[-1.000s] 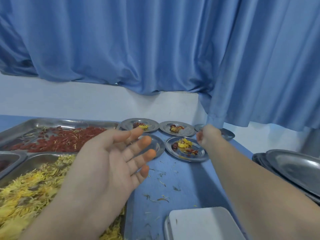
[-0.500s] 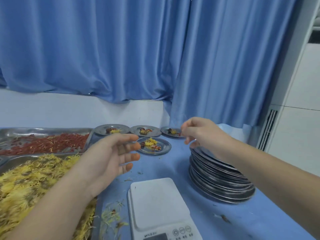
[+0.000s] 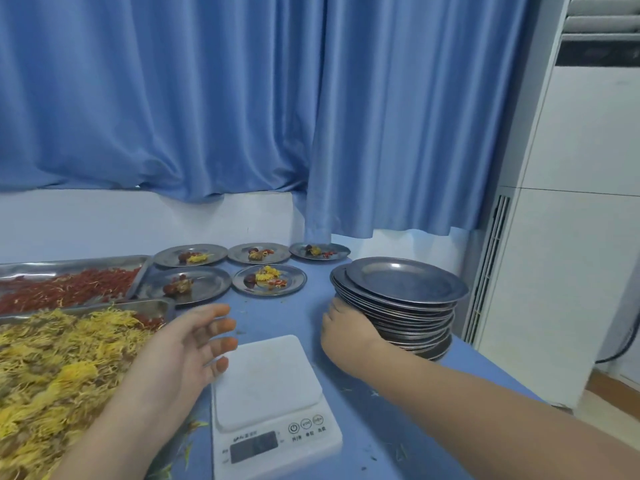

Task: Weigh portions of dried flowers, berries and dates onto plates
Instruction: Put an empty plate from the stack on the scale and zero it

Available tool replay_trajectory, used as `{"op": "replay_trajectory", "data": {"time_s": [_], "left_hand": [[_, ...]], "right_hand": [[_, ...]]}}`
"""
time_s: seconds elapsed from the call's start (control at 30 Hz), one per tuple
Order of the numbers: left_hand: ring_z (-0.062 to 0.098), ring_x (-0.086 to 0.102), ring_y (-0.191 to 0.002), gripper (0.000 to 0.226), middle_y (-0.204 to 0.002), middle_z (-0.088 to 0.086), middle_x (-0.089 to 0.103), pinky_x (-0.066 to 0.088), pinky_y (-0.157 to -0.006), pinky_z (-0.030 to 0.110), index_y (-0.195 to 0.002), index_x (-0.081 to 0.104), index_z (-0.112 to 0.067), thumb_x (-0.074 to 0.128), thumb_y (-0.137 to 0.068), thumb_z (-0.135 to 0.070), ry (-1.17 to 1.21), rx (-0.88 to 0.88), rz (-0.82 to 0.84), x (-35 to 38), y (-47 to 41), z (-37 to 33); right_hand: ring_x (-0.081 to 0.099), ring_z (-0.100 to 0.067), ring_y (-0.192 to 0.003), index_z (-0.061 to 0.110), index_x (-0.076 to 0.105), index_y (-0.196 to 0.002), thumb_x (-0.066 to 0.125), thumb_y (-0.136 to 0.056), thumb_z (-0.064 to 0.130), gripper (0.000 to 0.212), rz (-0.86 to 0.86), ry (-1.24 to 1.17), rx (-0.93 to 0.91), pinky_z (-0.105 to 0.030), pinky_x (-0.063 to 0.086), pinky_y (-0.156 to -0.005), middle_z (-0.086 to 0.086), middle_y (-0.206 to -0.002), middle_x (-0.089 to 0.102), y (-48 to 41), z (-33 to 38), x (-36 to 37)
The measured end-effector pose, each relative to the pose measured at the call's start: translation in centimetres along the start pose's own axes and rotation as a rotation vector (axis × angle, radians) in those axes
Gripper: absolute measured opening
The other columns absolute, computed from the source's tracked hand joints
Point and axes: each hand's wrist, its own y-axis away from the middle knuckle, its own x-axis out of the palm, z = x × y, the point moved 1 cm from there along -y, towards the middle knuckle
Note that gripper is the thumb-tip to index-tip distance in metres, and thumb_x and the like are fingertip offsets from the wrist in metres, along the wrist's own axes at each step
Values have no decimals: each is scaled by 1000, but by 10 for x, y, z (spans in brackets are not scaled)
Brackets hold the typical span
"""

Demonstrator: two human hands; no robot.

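The right hand (image 3: 343,329) has dropped to the plate stack (image 3: 401,285) at three o'clock; I cannot tell its grip. The left hand (image 3: 194,344) is open. Probably fetching another plate.

Fingertips of the right hand (image 3: 343,327) disappear against the near left side of the stack of plates (image 3: 408,292), leaving its grip unreadable, while the left hand (image 3: 194,344) shows blurred fingers. The tray of yellow flowers (image 3: 104,306) and the tray of red berries (image 3: 69,263) run off the left edge. The scale (image 3: 266,375) has a display and button labels too blurred to read.
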Motion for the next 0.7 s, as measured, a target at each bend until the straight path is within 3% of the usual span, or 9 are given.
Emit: {"op": "replay_trajectory", "data": {"time_s": [0.1,0.3,0.43,0.57,0.7], "left_hand": [[17,63,-59,19,-77,5,70,40,-64,34,-93,71,-11,53,-93,-19,-91,-11,-6,6,1,13],[17,66,-62,19,-82,6,72,41,-65,35,-94,73,-9,54,-94,-15,-166,10,7,11,2,26],[18,66,-63,19,-81,6,70,40,-65,36,-94,72,-10,55,-93,-16,-159,27,-12,9,2,24],[18,65,-62,19,-78,4,70,40,-65,36,-95,71,-9,53,-94,-16,-151,21,-24,8,2,23],[15,65,-59,19,-75,3,70,40,-66,36,-96,69,-9,52,-94,-16,-154,19,-8,10,3,24]], "right_hand": [[38,-40,-123,17,64,-118,53,-94,28,28,95,148,-21,-54,19,-110,-8,-125,61,3,6,9],[40,-36,-115,20,68,-105,67,-79,49,39,36,130,-95,-49,22,-104,-2,-107,68,14,4,26],[41,-29,-101,19,71,-97,58,-89,30,19,-77,120,-114,-41,29,-96,-1,-96,69,21,4,41],[40,-36,-122,11,69,-110,51,-93,19,26,-192,114,-107,-44,27,-108,-14,-121,63,28,2,62],[46,-29,-130,17,71,-111,56,-90,25,27,-341,61,-109,-41,29,-114,-9,-128,62,51,-8,73]]}}
